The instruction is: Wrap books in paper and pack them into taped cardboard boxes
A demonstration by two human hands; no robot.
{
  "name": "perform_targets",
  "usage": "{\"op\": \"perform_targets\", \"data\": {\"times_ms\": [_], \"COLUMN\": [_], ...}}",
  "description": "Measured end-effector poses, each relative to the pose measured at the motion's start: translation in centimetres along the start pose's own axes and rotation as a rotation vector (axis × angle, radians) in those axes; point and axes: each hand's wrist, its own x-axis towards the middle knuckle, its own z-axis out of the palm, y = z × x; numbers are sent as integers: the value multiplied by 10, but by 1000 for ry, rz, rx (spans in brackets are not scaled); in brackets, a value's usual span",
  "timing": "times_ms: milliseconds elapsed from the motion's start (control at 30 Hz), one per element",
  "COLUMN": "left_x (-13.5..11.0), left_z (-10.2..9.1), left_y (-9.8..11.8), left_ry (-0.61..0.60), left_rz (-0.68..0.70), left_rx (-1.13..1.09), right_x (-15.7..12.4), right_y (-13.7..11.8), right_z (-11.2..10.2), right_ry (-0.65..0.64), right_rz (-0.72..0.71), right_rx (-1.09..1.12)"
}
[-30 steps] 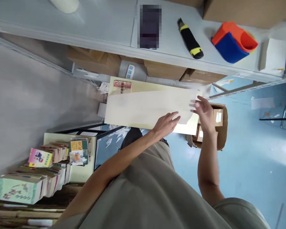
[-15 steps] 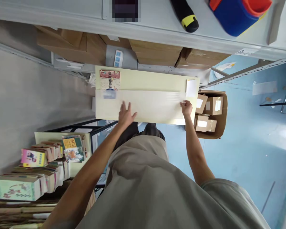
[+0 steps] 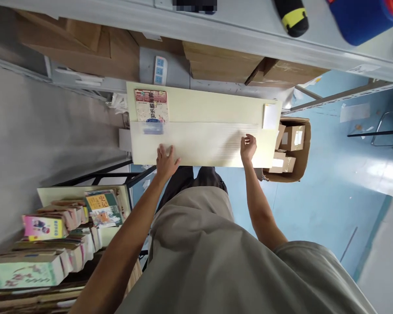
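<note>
1. The translucent plastic sheet (image 3: 203,141) lies across the lower half of the pale yellow board (image 3: 216,102) at the frame's centre; its straight upper edge runs nearly level, and its lower edge is hard to make out.
2. The left hand (image 3: 167,163) rests palm down on the sheet's left part, fingers spread wide.
3. The right hand (image 3: 249,148) is near the sheet's right end, fingers curled narrow; whether they pinch the film cannot be told.
4. Above the sheet, yellow surface stretches between the book (image 3: 152,102) at upper left, its bottom seen through the film, and the white paper pad (image 3: 269,116) at right.
5. The board's lower edge meets the person's dark trousers (image 3: 209,178); blue floor (image 3: 317,209) spreads at right.
6. Just beside the board's right end, an open carton (image 3: 303,159) holds small boxes (image 3: 294,138).
7. Cardboard boxes (image 3: 225,63) and a power strip (image 3: 160,69) line the far side, under the grey shelf (image 3: 249,32).
8. Stacked books (image 3: 105,207) crowd the lower left.
</note>
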Motion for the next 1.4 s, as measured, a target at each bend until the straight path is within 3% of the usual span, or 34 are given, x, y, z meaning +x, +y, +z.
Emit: {"op": "perform_targets", "data": {"times_ms": [133,300,433,567,700,833,900,1133,1200,1267,1400], "left_x": [-1,11,28,48,75,117,140,193,202,208,198], "left_z": [-4,-27,-47,-67,-91,-113,-118,-132,-136,-140,-148], "left_y": [-2,-26,-51,-68,-79,-82,-79,-70,-75,-80,-72], "left_ry": [9,-19,-35,-44,-8,238,305,240,163,164,464], "left_rz": [43,152,199,225,161,83,-8,-277,-266,-200,-63], "left_rx": [-64,-107,-204,-254,-302,-380,-420,-476,-514,-564,-652], "right_x": [-46,-98,-114,-120,-125,-124,-122,-120,-121,-121,-123], "right_y": [-57,-140,-187,-202,-200,-199,-199,-199,-199,-199,-195], "right_z": [47,126,182,213,225,226,224,222,222,223,227], "right_ry": [-341,-669,-775,-787,-698,-687,-715,-730,-728,-733,-758], "right_rz": [-61,-14,118,253,342,426,478,531,526,518,478], "right_rx": [154,288,314,277,256,307,362,444,444,436,429]}}
